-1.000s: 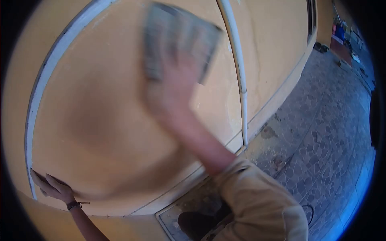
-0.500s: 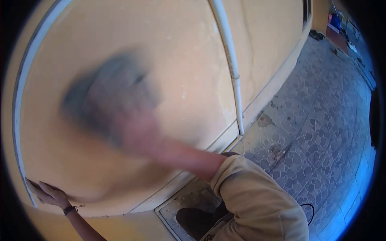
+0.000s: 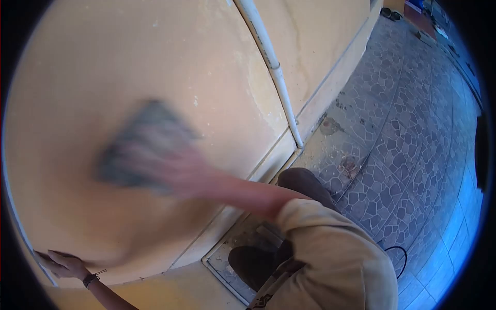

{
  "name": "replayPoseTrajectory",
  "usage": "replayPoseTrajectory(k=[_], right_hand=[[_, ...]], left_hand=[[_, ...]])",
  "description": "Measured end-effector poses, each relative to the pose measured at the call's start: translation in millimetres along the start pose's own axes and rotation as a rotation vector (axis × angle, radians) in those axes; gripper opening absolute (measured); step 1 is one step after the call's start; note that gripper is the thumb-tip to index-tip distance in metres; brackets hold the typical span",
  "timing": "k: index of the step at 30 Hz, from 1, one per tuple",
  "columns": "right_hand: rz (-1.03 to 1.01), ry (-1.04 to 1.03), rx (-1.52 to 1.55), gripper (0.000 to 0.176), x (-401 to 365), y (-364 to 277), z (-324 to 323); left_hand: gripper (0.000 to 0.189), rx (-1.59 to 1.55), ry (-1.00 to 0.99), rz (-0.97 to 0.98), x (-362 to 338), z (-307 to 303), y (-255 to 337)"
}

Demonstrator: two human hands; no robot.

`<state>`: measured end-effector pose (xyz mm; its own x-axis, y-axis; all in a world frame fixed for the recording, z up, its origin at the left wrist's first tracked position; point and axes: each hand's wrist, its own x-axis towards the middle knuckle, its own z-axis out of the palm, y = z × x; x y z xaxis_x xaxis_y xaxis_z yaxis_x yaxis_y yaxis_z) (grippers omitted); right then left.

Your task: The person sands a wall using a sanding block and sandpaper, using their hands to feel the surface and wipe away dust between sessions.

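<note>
Orange wall [image 3: 103, 62] fills the view from 9 to 1 o'clock. The right hand [image 3: 178, 173], blurred, grips a grey pad [image 3: 139, 142] and holds it against the wall; the pad sticks out at 10 o'clock from the hand. The left hand [image 3: 64, 264] lies flat on the wall at 7 o'clock, fingers spread, well apart from the pad. A white pipe [image 3: 268, 62] runs down the wall at 1 o'clock, near the stone floor [image 3: 413, 129].

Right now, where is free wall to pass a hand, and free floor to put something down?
The wall is bare above the right hand and its grey sheet, up to the white pipe. The floor right of the pipe is open. Crowded: the metal frame by the shoe, and the corner at the left hand.
</note>
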<state>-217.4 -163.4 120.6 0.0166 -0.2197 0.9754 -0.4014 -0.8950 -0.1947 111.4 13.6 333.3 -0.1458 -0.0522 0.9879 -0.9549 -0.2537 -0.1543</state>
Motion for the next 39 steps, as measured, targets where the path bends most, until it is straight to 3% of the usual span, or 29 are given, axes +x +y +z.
replayPoseTrajectory(k=[1, 3, 5, 6, 8, 10, 11, 13, 16, 17, 19, 21, 22, 25, 26, 27, 28, 29, 30, 33, 35, 37, 39], right_hand=[[0.125, -0.126, -0.150, 0.061, -63, 26, -4], [0.526, 0.121, -0.309, 0.055, -127, 69, -7], [1.017, 0.553, -0.040, 0.057, -78, 61, 13], [0.834, 0.336, -0.208, 0.057, -16, 40, 3], [0.446, 0.241, -0.273, 0.058, 70, 27, -4], [0.183, 0.432, -0.100, 0.063, 94, 14, 6], [0.175, 0.369, -0.116, 0.062, 75, 19, 2], [0.387, 0.225, -0.139, 0.061, -21, 47, -4], [1.227, 0.670, 0.225, 0.059, -121, 67, 3], [1.331, 0.790, 0.248, 0.058, -107, 64, 5], [1.252, 0.786, 0.104, 0.057, -51, 48, 21], [0.981, 0.420, -0.203, 0.056, 8, 27, 25], [0.793, 0.228, -0.343, 0.055, 14, 23, 21], [0.459, 0.130, -0.189, 0.053, -36, 29, -16], [0.868, 0.402, 0.263, 0.046, -107, 45, -4], [1.176, 0.633, 0.385, 0.047, -150, 60, -5], [1.383, 0.830, 0.391, 0.047, -162, 68, -11], [1.446, 0.946, 0.376, 0.048, -153, 67, -15], [1.423, 1.009, 0.318, 0.049, -139, 63, -6], [0.998, 0.960, 0.148, 0.052, -36, 16, 13], [0.563, 0.457, -0.222, 0.050, -78, 36, 12], [0.586, 0.303, -0.318, 0.048, -122, 33, -3], [1.318, 0.737, 0.433, 0.049, -200, 47, -10]], left_hand=[[0.053, -0.038, -0.015, -0.007, 2, 0, 0], [0.054, -0.099, -0.002, -0.052, -1, 1, 2], [0.052, -0.078, 0.019, -0.083, 0, 1, 11], [0.051, -0.071, 0.008, -0.098, -1, 1, 15], [0.051, -0.028, 0.024, -0.079, -4, 4, 13], [0.051, -0.019, 0.008, -0.026, 3, 1, 5], [0.052, -0.045, 0.016, -0.012, 3, 4, 2], [0.052, -0.084, 0.010, -0.024, 1, 4, 1], [0.053, -0.074, 0.007, -0.087, -5, -1, 6], [0.053, -0.051, -0.001, -0.076, -2, -2, 8], [0.054, -0.038, -0.003, -0.049, -1, 0, 6], [0.055, -0.061, -0.013, 0.002, 1, 3, -7], [0.055, -0.056, -0.007, -0.004, -2, 5, -7], [0.057, -0.073, -0.017, 0.007, 3, 4, -5], [0.057, -0.100, -0.020, 0.010, 5, 4, -1], [0.058, -0.123, -0.010, -0.003, 1, 3, 2], [0.058, -0.104, 0.008, -0.028, -5, 4, -1], [0.058, -0.090, -0.001, -0.032, -4, 4, -8], [0.058, -0.079, -0.026, -0.023, 1, 4, -16], [0.056, -0.078, -0.028, -0.070, 0, 3, -10], [0.056, -0.067, -0.025, -0.056, -1, 1, -16], [0.055, -0.088, -0.019, -0.037, 2, 9, -14], [0.055, -0.096, -0.014, -0.030, 3, 5, -11]])
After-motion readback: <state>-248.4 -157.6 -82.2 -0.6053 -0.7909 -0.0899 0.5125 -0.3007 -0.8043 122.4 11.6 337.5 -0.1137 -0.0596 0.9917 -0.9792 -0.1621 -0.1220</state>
